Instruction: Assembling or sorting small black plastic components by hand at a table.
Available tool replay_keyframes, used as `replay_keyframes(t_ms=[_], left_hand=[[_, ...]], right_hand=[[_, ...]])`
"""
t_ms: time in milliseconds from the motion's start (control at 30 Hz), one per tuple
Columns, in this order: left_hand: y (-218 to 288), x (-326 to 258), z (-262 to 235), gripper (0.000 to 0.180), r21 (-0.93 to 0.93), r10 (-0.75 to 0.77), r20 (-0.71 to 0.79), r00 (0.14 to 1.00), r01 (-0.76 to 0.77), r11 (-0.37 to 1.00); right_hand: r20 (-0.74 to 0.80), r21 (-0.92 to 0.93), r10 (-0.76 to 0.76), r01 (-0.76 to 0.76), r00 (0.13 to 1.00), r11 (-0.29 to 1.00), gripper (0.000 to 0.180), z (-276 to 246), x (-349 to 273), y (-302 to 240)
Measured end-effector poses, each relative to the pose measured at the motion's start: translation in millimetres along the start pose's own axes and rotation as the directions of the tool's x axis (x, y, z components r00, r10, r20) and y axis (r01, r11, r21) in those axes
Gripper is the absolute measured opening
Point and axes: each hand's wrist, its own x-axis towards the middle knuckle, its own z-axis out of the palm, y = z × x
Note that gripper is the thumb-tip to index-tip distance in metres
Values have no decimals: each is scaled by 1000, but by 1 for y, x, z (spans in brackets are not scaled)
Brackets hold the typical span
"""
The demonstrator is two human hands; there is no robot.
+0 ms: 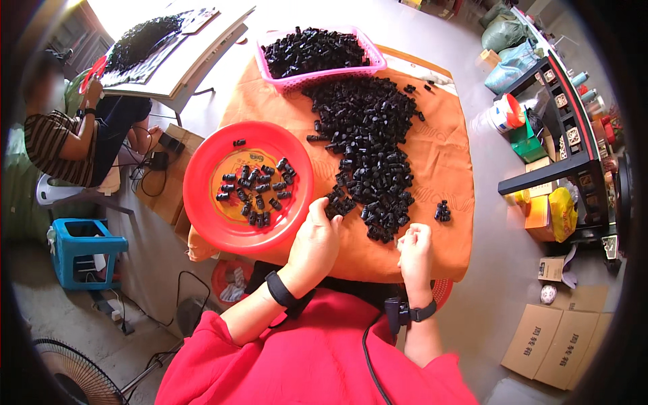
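My left hand is closed at the right rim of a red round plate. Small black cylindrical plastic parts show between its thumb and fingers, against the edge of a large pile. Just right of the pile's near end, my right hand has its fingers curled together; whatever they hold, if anything, is hidden. Several black parts lie loosely on the plate's yellow-patterned middle. The pile spreads down the orange tablecloth, and a small cluster of parts sits apart at the right.
A pink basket heaped with black parts stands at the table's far side. Another person sits at a white table on the left. Beside them are a blue stool and a fan. Cardboard boxes lie on the right floor.
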Motion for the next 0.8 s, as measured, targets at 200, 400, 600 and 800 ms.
replay_keyframes(t_ms=[200, 400, 600, 800], left_hand=[[-4, 9, 6, 43, 226, 29, 64, 998, -43, 973], [5, 14, 3, 38, 105, -56, 136, 989, 41, 994], [1, 10, 8, 36, 41, -37, 164, 986, 31, 999], [0, 3, 2, 36, 34, -40, 187, 982, 35, 999]], right_hand=[[34, -161, 29, -23, 999, 987, 20, 20, 6, -21], [58, -93, -9, 15, 998, 996, 21, 41, 10, -17], [146, -35, -65, 71, 987, 997, 19, 55, 9, -23], [156, -44, -120, 128, 980, 991, 19, 46, 12, -22]])
